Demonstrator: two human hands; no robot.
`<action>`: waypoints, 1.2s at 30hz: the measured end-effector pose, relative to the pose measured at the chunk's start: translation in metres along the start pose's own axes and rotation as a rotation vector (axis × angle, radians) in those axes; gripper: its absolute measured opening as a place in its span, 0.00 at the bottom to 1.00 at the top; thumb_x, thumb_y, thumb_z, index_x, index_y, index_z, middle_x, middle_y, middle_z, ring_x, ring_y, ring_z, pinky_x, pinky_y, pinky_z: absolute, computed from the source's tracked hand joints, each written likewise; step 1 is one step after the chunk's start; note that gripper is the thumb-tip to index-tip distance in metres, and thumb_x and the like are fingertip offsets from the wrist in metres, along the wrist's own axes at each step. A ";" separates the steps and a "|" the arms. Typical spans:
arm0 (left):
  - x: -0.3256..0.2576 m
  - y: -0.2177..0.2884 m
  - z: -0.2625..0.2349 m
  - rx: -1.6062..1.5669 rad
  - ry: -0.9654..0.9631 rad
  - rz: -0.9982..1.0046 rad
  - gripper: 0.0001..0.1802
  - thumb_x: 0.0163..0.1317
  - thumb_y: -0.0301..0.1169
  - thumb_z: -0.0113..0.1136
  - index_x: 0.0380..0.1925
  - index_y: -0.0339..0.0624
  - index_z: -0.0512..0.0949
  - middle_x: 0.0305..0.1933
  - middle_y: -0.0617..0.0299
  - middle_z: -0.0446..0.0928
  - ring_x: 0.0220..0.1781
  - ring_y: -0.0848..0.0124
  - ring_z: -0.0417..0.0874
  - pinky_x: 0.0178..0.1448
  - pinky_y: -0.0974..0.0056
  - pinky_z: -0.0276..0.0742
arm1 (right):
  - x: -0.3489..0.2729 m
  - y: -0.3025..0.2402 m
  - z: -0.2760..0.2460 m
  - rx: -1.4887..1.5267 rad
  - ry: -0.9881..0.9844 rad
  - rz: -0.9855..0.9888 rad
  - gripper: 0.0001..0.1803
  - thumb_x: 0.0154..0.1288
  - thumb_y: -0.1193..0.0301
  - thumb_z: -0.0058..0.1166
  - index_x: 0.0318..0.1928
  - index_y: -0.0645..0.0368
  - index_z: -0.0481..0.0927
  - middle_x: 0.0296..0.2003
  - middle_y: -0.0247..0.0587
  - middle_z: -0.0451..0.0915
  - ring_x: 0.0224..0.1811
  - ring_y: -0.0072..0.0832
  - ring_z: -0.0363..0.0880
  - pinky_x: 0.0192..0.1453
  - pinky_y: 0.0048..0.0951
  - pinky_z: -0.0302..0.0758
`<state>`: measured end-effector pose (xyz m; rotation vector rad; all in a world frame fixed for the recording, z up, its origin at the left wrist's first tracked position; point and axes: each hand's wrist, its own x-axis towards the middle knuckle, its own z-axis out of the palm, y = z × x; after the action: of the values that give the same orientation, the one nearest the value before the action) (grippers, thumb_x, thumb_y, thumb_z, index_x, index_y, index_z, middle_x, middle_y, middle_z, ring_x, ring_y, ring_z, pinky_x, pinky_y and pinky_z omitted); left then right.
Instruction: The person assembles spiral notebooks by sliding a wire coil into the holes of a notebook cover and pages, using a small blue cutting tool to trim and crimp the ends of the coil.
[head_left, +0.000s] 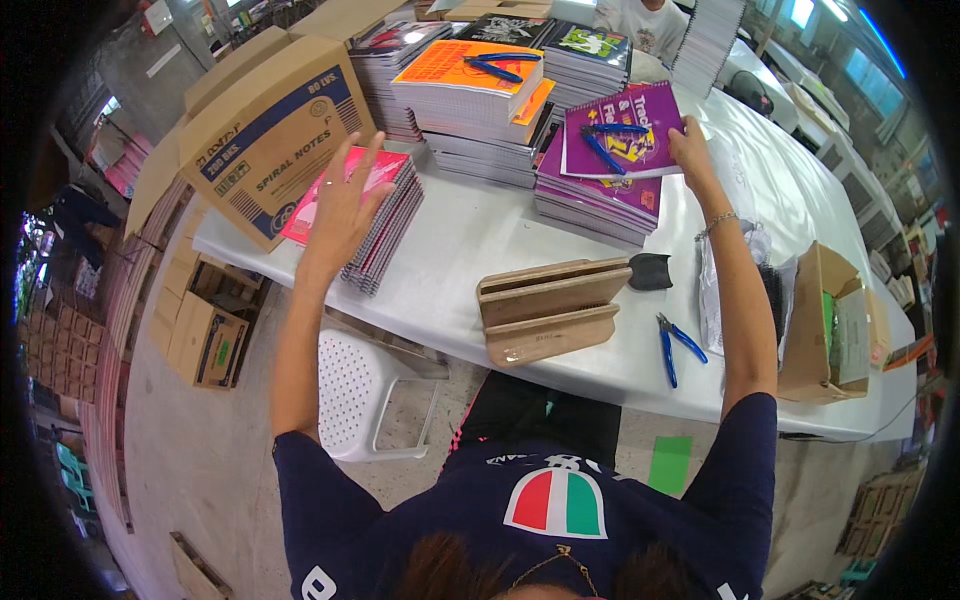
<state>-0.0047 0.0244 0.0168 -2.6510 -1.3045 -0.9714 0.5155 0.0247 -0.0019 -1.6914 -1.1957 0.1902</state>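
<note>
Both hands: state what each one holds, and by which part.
The right hand holds the top purple notebook by its right edge. The left hand grips nothing, its fingers spread over the pink notebooks.

A grey wall (120, 60) fills the upper left of the frame. At upper right, bright windows (860, 75) sit below a white tube light (834, 9) and a blue light strip (882, 38). A white-topped table (440, 255) spans the middle, a white perforated stool (345, 400) just beside its lower-left edge. Pale floor (215, 490) spreads beneath; teal chairs (73, 475) stand at lower left.
</note>
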 end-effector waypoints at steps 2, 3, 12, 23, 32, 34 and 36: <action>-0.007 0.014 0.000 0.001 -0.020 0.004 0.33 0.71 0.45 0.50 0.73 0.54 0.57 0.76 0.44 0.49 0.75 0.47 0.55 0.76 0.50 0.52 | -0.014 -0.027 0.006 0.036 0.106 -0.111 0.12 0.68 0.73 0.46 0.51 0.61 0.71 0.40 0.60 0.79 0.44 0.51 0.78 0.51 0.43 0.71; -0.010 0.023 -0.002 -0.008 -0.026 0.008 0.33 0.70 0.45 0.51 0.73 0.54 0.57 0.76 0.45 0.49 0.76 0.47 0.54 0.76 0.49 0.51 | -0.024 -0.040 0.005 0.048 0.196 -0.200 0.12 0.68 0.74 0.45 0.51 0.61 0.71 0.41 0.60 0.79 0.46 0.51 0.78 0.51 0.42 0.71; -0.046 0.087 0.015 -0.250 -0.075 0.028 0.36 0.68 0.42 0.56 0.73 0.51 0.56 0.75 0.43 0.49 0.76 0.46 0.52 0.76 0.49 0.51 | -0.112 0.005 -0.036 0.823 0.469 -0.064 0.11 0.71 0.75 0.52 0.52 0.60 0.70 0.37 0.30 0.74 0.37 0.18 0.70 0.47 0.23 0.68; -0.099 0.129 0.052 -0.556 -0.035 -0.211 0.43 0.71 0.63 0.33 0.75 0.43 0.48 0.75 0.45 0.47 0.77 0.52 0.50 0.75 0.49 0.51 | -0.217 0.039 -0.018 1.231 0.085 0.187 0.22 0.71 0.79 0.50 0.63 0.55 0.66 0.49 0.33 0.73 0.47 0.20 0.74 0.54 0.24 0.73; -0.113 0.158 0.095 -1.042 0.096 -0.404 0.42 0.66 0.40 0.61 0.73 0.41 0.51 0.66 0.51 0.59 0.66 0.61 0.64 0.71 0.57 0.58 | -0.285 0.041 0.036 0.187 -0.139 -0.020 0.25 0.72 0.73 0.43 0.66 0.67 0.63 0.62 0.58 0.67 0.66 0.48 0.65 0.72 0.41 0.57; -0.118 0.142 0.099 -1.096 0.051 -0.479 0.41 0.63 0.34 0.65 0.71 0.40 0.54 0.63 0.53 0.63 0.65 0.63 0.66 0.70 0.59 0.59 | -0.283 0.004 0.019 0.030 -0.286 -0.245 0.31 0.65 0.80 0.43 0.70 0.60 0.61 0.66 0.58 0.62 0.69 0.50 0.59 0.73 0.42 0.55; -0.108 0.136 0.096 -1.117 -0.004 -0.467 0.37 0.63 0.31 0.65 0.68 0.40 0.57 0.60 0.54 0.66 0.63 0.65 0.67 0.69 0.62 0.60 | -0.283 0.001 -0.005 -0.292 -0.102 -0.266 0.31 0.65 0.80 0.46 0.69 0.53 0.64 0.65 0.57 0.62 0.69 0.50 0.60 0.71 0.44 0.57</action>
<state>0.0950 -0.1120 -0.0875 -3.0011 -1.7884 -2.3277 0.3790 -0.1978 -0.1107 -1.7641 -1.5709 -0.0665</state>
